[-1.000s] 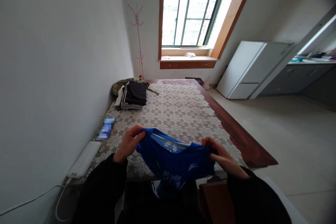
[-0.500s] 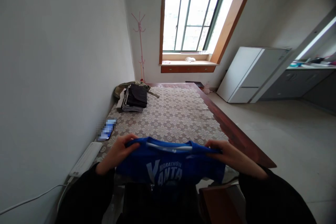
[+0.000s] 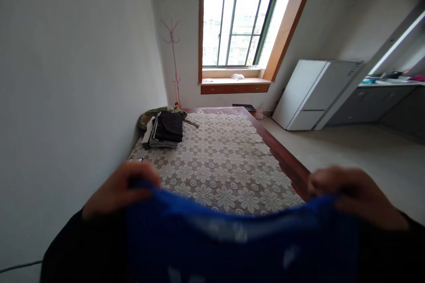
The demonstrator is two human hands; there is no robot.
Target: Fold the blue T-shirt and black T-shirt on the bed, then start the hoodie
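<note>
Blue T-shirt stretched wide, close to camera (blurred), above near end of bed. Left hand clenched on shirt's left top edge; right hand clenched on right top edge. Floral lace bedspread beyond shirt. Stack of folded dark clothes at far left of bed, near wall. White fridge at right, window behind.

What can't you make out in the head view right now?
- Blue shirt: blurred, print unreadable, lower part cut off by the bottom edge.
- Left hand and right hand: motion-blurred, fingertips buried in fabric.
- Folded clothes stack: too small to count.
</note>
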